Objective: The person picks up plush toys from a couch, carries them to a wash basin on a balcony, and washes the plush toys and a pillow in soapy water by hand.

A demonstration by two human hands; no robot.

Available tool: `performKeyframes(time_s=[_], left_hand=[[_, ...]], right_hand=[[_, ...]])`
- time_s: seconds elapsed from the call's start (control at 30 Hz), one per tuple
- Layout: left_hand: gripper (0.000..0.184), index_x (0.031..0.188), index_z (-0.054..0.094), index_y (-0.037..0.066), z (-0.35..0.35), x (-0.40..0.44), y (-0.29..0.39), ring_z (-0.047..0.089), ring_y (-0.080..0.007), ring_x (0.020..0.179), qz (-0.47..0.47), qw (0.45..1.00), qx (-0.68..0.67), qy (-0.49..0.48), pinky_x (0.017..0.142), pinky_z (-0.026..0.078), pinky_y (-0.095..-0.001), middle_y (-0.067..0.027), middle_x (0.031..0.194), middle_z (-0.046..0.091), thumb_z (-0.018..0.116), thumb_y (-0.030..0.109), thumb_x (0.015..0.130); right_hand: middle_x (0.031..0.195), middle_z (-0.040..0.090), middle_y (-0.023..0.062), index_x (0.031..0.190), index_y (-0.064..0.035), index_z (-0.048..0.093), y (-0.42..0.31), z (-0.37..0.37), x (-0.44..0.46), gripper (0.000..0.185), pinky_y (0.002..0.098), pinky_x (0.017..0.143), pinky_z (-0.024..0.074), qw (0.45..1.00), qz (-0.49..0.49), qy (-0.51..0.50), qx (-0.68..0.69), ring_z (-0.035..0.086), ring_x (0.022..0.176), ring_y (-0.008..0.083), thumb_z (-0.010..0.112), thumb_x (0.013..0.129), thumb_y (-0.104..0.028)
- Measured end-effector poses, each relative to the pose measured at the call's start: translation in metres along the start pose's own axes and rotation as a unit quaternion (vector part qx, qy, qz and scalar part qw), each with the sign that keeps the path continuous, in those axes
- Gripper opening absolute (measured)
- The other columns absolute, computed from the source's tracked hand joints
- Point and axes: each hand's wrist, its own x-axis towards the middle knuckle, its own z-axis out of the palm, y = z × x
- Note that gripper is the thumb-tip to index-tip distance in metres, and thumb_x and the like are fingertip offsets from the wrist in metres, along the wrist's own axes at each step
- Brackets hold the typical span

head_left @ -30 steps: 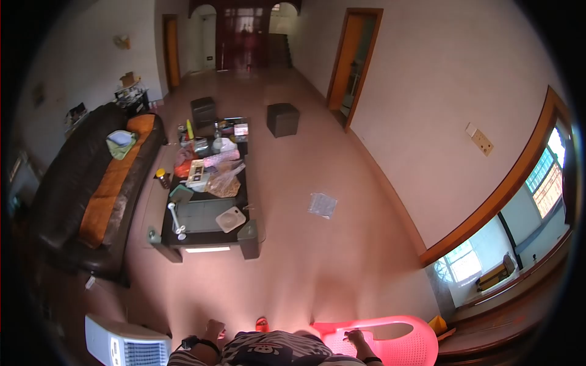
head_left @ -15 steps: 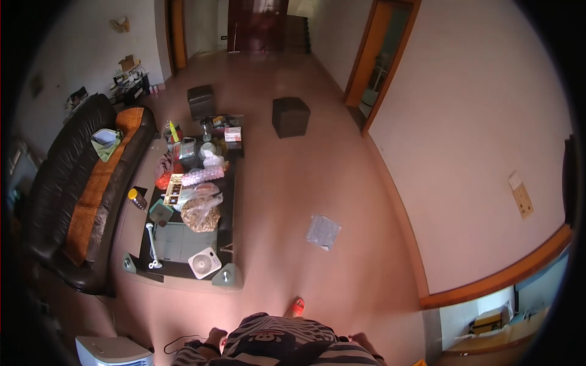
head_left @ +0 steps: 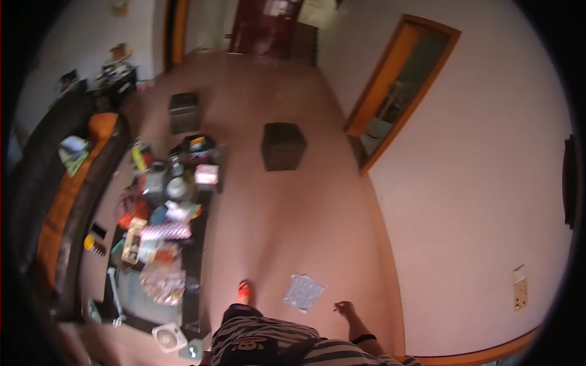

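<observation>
My right hand (head_left: pixel 345 308) hangs low at the right of my striped clothing, its fingers loosely apart and nothing visible in them. A dark band circles that wrist. Just left of this hand, a flat, pale grey-blue plastic-looking packet (head_left: pixel 303 293) lies on the floor; the two do not touch. My left hand is out of sight beyond the lower edge or behind my clothing. A red slipper (head_left: pixel 245 289) shows on my forward foot, to the left of the packet.
A low table (head_left: pixel 194 268) on the left carries bags, boxes, a white fan (head_left: pixel 169 338) and other items. Behind it stands a dark sofa (head_left: pixel 76 274). Two dark stools (head_left: pixel 283 147) (head_left: pixel 184 112) stand ahead. A wall (head_left: pixel 464 201) with a doorway (head_left: pixel 397 97) runs along the right.
I have moved forward, so the table, stools and packet appear nearer and lower. My right hand has swung forward into fuller view; my left hand has dropped out of view.
</observation>
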Motion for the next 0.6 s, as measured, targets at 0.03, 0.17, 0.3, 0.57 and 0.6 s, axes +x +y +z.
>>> performKeyframes(time_s=[0.03, 0.17, 0.3, 0.57, 0.6], left_hand=[[0.023, 0.083, 0.060, 0.004, 0.000, 0.003, 0.034, 0.059, -0.0212, 0.056, 0.002, 1.000, -0.006, 0.003, 0.048, 0.048, -0.0370, -0.0117, 0.073, 0.063, 0.053, 0.023, 0.090], [0.022, 0.083, 0.060, 0.004, -0.005, 0.021, 0.168, 0.058, -0.0209, 0.056, 0.024, 0.999, -0.024, 0.021, 0.047, 0.047, -0.0366, -0.0114, 0.072, 0.063, 0.053, 0.023, 0.090], [0.021, 0.082, 0.059, 0.004, -0.005, 0.037, 0.274, 0.058, -0.0205, 0.055, 0.039, 0.998, -0.038, 0.042, 0.047, 0.047, -0.0361, -0.0111, 0.071, 0.062, 0.053, 0.022, 0.090], [0.019, 0.082, 0.058, 0.005, 0.042, 0.038, 0.436, 0.056, -0.0198, 0.054, 0.016, 0.994, -0.090, 0.063, 0.046, 0.046, -0.0352, -0.0105, 0.070, 0.061, 0.053, 0.021, 0.089], [0.018, 0.082, 0.058, 0.005, 0.050, 0.036, 0.457, 0.056, -0.0197, 0.054, 0.015, 0.994, -0.092, 0.062, 0.046, 0.046, -0.0351, -0.0104, 0.070, 0.060, 0.052, 0.021, 0.089]], right_hand=[[0.082, 0.073, 0.0087, 0.093, -0.0025, 0.069, -0.009, 0.006, 0.013, 0.035, 0.0327, 0.069, 0.0543, 0.991, 0.089, -0.029, 0.101, 0.068, 0.066, 0.0188, 0.066, 0.085, -0.037], [0.083, 0.073, 0.0013, 0.104, -0.0150, 0.072, -0.116, -0.051, 0.045, 0.036, 0.0319, 0.083, 0.0509, 0.963, 0.214, -0.091, -0.133, 0.067, 0.086, 0.0169, 0.063, 0.085, -0.044], [0.089, 0.073, 0.0037, 0.092, -0.0093, 0.072, 0.032, -0.004, 0.191, 0.043, 0.0347, 0.079, 0.0527, 0.965, 0.256, -0.030, 0.049, 0.068, 0.085, 0.0183, 0.063, 0.084, -0.051], [0.091, 0.073, 0.0033, 0.092, -0.0090, 0.073, -0.135, -0.113, 0.386, 0.050, 0.0339, 0.088, 0.0491, 0.927, 0.261, -0.192, -0.189, 0.067, 0.094, 0.0210, 0.053, 0.085, -0.055], [0.087, 0.072, 0.0067, 0.085, -0.0054, 0.070, -0.170, -0.129, 0.418, 0.043, 0.0356, 0.076, 0.0516, 0.941, 0.209, -0.175, -0.200, 0.067, 0.080, 0.0220, 0.057, 0.087, -0.046]])
